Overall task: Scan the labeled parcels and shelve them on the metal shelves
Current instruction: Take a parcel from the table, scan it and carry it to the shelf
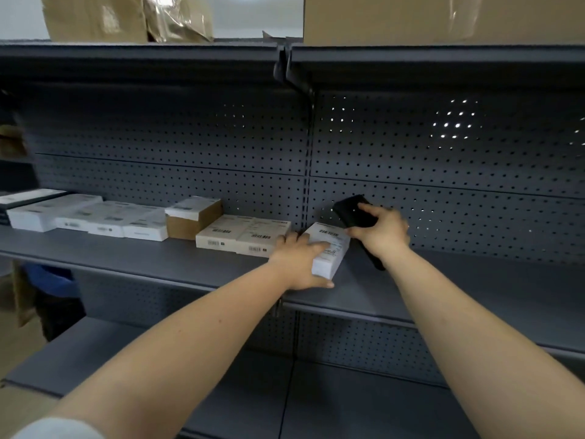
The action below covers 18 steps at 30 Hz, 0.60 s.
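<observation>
A white labeled parcel [330, 248] lies on the grey metal shelf [177, 258], just right of a row of other parcels. My left hand [300, 261] grips it, fingers over its top and thumb under its near end. My right hand [380, 231] holds a black handheld scanner [353, 212] just above and to the right of the parcel, its head raised toward the pegboard back. The scanner's handle sticks out below my wrist.
Several white and beige labeled boxes [243, 236] line the same shelf to the left, among them a brown one [193, 217]. Large cardboard boxes [443, 17] sit on the top shelf. A lower shelf [253, 391] runs beneath. Bare shelf lies to the right.
</observation>
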Available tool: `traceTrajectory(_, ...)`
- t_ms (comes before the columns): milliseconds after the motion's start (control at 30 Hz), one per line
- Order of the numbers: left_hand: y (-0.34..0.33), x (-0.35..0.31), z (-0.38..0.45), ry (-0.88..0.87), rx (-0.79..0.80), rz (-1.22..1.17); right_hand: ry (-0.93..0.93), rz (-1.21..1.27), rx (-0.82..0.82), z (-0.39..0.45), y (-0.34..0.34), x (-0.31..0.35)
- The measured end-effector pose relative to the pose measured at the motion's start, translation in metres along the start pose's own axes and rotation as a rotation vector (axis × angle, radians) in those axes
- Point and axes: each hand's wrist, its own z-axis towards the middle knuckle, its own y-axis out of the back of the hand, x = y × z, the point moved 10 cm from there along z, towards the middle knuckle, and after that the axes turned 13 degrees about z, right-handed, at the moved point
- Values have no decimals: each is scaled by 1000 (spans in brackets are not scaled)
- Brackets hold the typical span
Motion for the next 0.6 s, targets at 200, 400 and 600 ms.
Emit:
traceTrajectory(200, -9, 0, 3, 150, -76, 164, -27, -63, -3, -4, -5, -5)
traceTrajectory(400, -15, 9, 17, 200, 22, 153, -22, -131, 7, -5, -15, -3)
traceTrajectory(600, -24, 22, 25, 101, 66, -1, -50, -168, 11, -6, -12, -19)
